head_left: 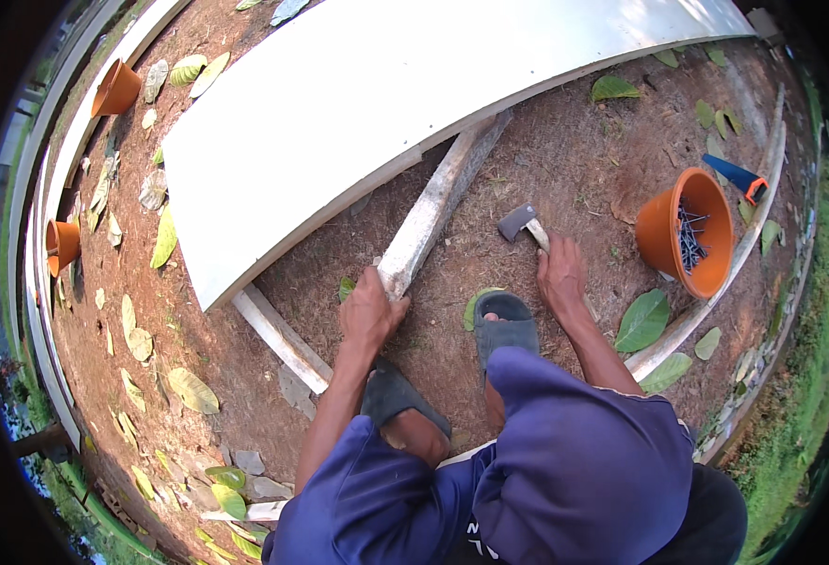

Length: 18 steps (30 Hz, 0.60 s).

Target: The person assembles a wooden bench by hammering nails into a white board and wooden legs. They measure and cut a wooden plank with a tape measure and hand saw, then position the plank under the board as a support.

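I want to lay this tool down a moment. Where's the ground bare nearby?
Mostly bare soil lies between the tool and the orange bucket of nails, with another patch between the tool and the wooden beam. It's crowded at right, where bucket, saw, wood strip and leaves sit close.

The top of the white board (358, 122) is cut off by the upper edge, and the far end of the wooden beam (443, 202) is hidden under it. Part of the hatchet's (515, 222) handle is covered by the right hand (562, 271). The nails (690, 240) are too jumbled to be counted, and the bottom of the orange bucket (658, 234) is hidden. The right sandal (511, 331) is partly covered by blue clothes (584, 452).
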### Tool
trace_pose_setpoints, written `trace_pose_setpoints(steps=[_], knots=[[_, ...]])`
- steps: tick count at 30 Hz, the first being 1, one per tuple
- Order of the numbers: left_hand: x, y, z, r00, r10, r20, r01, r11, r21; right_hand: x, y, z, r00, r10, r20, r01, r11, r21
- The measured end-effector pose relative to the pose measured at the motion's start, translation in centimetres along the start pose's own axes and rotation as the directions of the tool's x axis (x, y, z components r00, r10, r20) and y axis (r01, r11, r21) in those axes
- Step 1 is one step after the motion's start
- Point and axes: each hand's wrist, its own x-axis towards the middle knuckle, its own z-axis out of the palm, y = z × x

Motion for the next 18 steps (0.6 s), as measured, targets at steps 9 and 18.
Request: trace_pose_setpoints(steps=[9,18], knots=[[-4.8,9.0,2.4,0.954,0.153,0.256,-0.107,0.977,-0.183,-1.7,-7.1,-0.8,0.766,0.305,0.566,-0.632,0.514,0.579],[1.0,5.4,3.4,0.937,0.079,0.339,0.245,0.542,-0.804,-0.7,-6.1,-2.3,0.642,0.044,0.766,-0.728,-0.281,0.626]])
